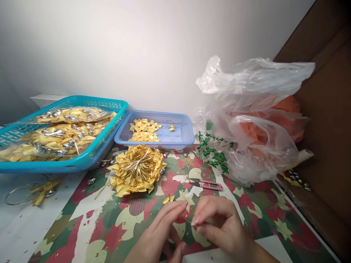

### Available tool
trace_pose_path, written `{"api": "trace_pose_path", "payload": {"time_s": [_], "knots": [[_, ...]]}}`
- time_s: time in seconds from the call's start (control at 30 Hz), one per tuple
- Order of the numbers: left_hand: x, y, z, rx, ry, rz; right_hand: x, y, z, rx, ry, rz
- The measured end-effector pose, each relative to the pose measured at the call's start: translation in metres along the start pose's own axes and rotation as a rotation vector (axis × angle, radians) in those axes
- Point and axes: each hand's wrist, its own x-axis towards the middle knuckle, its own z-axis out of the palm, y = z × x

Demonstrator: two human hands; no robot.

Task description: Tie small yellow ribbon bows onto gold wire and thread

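Note:
My left hand (161,232) and my right hand (219,224) meet low over the patterned table cover (120,226), fingertips drawn together in a pinch. What they hold between them is too small to make out. Just beyond them lies a small gold ribbon piece (168,199). Farther back sits a bundle of gold ribbon bows (137,168) tied on wires. Pink thread snips (208,184) lie to the right of the bundle, near my right hand.
A teal basket (90,157) at the left holds bagged gold bows with silver bells. A small blue tray (181,137) behind holds loose gold bows. A clear plastic bag (252,120) with orange contents stands at the right by a cardboard box (326,120). A wired bow (41,190) lies far left.

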Motion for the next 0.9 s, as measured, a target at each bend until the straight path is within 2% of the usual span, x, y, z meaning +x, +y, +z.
{"api": "trace_pose_path", "payload": {"time_s": [0.07,0.13,0.27,0.33,0.43,0.5,0.57,0.67,0.73,0.9], "knots": [[0.007,-0.001,-0.005,-0.003,-0.087,0.045,0.000,-0.001,0.001,-0.033,0.007,-0.051],[0.012,0.001,-0.010,0.022,-0.120,0.085,0.001,-0.002,0.002,-0.053,0.047,-0.075],[0.018,0.008,-0.018,0.048,-0.205,-0.014,0.004,-0.001,0.004,-0.095,0.139,-0.055],[0.020,0.010,-0.019,-0.040,-0.216,-0.128,0.004,0.001,0.006,-0.114,0.162,-0.044],[0.022,0.007,-0.019,-0.395,-0.136,-0.439,0.004,0.005,0.009,-0.182,0.153,-0.076],[0.025,0.001,-0.018,-0.638,-0.059,-0.639,0.003,0.007,0.010,-0.238,0.103,-0.135],[0.029,-0.004,-0.018,-0.753,0.011,-0.740,0.002,0.008,0.011,-0.309,0.020,-0.211],[0.033,-0.006,-0.017,-0.701,0.065,-0.775,0.000,0.007,0.012,-0.419,-0.111,-0.302],[0.033,-0.005,-0.015,-0.607,0.034,-0.760,0.000,0.007,0.013,-0.453,-0.157,-0.322],[0.024,0.000,-0.014,-0.403,-0.065,-0.640,0.001,0.006,0.014,-0.462,-0.115,-0.327]]}}
